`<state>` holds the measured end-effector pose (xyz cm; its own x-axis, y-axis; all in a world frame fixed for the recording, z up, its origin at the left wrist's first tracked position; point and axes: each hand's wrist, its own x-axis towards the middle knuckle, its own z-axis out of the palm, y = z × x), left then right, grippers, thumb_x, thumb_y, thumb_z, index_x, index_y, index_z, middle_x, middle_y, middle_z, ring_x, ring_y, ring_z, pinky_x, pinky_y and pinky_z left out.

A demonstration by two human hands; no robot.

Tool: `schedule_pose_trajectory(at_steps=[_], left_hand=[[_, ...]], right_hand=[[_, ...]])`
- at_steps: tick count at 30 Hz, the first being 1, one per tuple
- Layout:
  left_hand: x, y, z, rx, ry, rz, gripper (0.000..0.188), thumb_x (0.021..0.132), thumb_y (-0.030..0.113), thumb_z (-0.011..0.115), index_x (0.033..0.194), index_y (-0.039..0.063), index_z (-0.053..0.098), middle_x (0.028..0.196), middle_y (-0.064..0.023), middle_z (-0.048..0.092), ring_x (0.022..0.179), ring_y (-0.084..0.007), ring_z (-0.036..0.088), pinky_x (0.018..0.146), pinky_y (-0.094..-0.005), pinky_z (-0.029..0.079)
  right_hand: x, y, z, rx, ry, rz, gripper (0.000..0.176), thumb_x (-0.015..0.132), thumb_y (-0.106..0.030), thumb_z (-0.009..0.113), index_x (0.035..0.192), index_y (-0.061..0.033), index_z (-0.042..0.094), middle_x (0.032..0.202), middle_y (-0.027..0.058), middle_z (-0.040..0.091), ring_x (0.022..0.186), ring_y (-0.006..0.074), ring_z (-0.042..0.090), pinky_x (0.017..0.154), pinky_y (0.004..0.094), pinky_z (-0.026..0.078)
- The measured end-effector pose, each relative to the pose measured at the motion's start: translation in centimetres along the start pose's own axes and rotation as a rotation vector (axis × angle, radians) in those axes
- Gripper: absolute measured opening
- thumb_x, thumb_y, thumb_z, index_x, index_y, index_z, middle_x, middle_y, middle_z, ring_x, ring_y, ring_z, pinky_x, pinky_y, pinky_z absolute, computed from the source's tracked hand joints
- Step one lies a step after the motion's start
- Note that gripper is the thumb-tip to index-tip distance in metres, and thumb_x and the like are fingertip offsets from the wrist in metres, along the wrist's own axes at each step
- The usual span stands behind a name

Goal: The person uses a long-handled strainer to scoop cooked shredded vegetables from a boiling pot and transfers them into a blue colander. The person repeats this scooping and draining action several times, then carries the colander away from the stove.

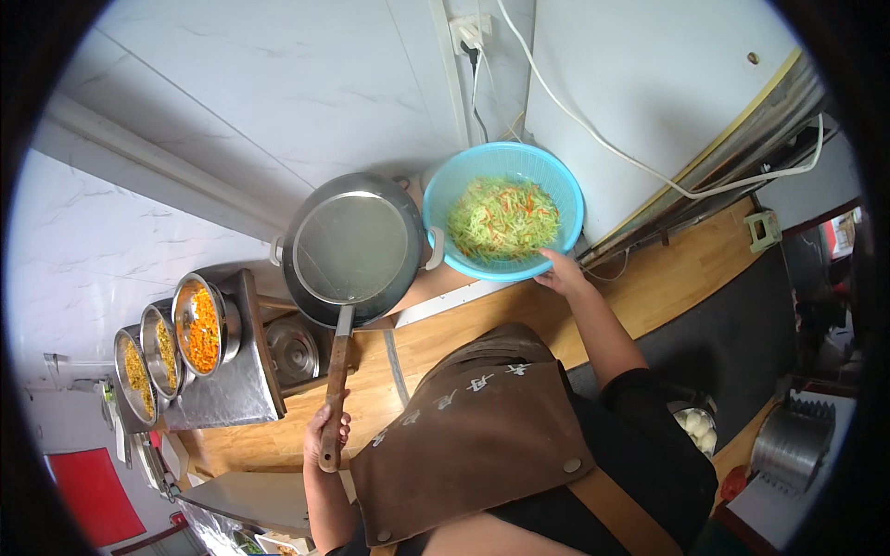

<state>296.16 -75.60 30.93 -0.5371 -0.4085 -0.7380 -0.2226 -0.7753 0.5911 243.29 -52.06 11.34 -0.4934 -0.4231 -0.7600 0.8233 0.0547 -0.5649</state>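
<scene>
My left hand (321, 432) grips the long wooden handle (337, 389) of a round fine-mesh strainer (351, 247). The strainer's metal rim lies over a dark wok-like pan (375, 316) with pale side handles; whether the two touch I cannot tell. My right hand (562, 275) holds the near rim of a light-blue plastic colander (494, 272), thumb over the edge and fingers beneath. Shredded pale-green vegetable with orange shreds (502, 219) is heaped inside it. The colander stands right of the pan, close to the wall corner.
Metal bowls of diced orange (204, 330) and yellow food line a steel table (222, 389) at left. A steel lid (292, 347) sits on its lower shelf. A white cable (591, 135) hangs at right, below a wall socket (471, 29). A small stool (763, 231) stands far right.
</scene>
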Motion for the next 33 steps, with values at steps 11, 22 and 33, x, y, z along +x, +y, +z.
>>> schedule_pose_trajectory(at_steps=[11, 22, 33], left_hand=[[3.5, -8.6, -8.3, -0.508, 0.514, 0.154, 0.035, 0.098, 0.037, 0.047, 0.108, 0.007, 0.061, 0.087, -0.0065, 0.065, 0.072, -0.0161, 0.060, 0.063, -0.0251, 0.052], [22.1, -10.7, 16.7, 0.035, -0.254, -0.041, 0.067, 0.094, 0.040, 0.059, 0.140, -0.003, 0.034, 0.125, -0.0213, 0.057, 0.106, -0.0286, 0.060, 0.089, -0.0375, 0.049], [33.6, -7.0, 22.9, -0.250, -0.374, 0.035, 0.053, 0.088, 0.024, 0.063, 0.133, 0.003, 0.044, 0.134, -0.0155, 0.050, 0.124, -0.0335, 0.048, 0.103, -0.0547, 0.038]], right_hand=[[-0.6, 0.8, -0.4, 0.032, -0.016, -0.008, 0.041, 0.086, -0.021, 0.062, 0.124, -0.0091, 0.050, 0.117, 0.0089, 0.056, 0.100, 0.0253, 0.059, 0.079, 0.0431, 0.054], [-0.1, 2.1, -1.2, 0.061, 0.151, -0.163, 0.048, 0.079, -0.005, 0.059, 0.126, -0.0044, 0.046, 0.119, 0.0122, 0.054, 0.102, 0.0257, 0.058, 0.076, 0.0410, 0.056], [-1.2, -2.5, -4.4, -0.083, -0.018, -0.163, 0.070, 0.095, -0.056, 0.044, 0.148, -0.0123, 0.028, 0.141, 0.0096, 0.045, 0.123, 0.0283, 0.048, 0.098, 0.0489, 0.041]])
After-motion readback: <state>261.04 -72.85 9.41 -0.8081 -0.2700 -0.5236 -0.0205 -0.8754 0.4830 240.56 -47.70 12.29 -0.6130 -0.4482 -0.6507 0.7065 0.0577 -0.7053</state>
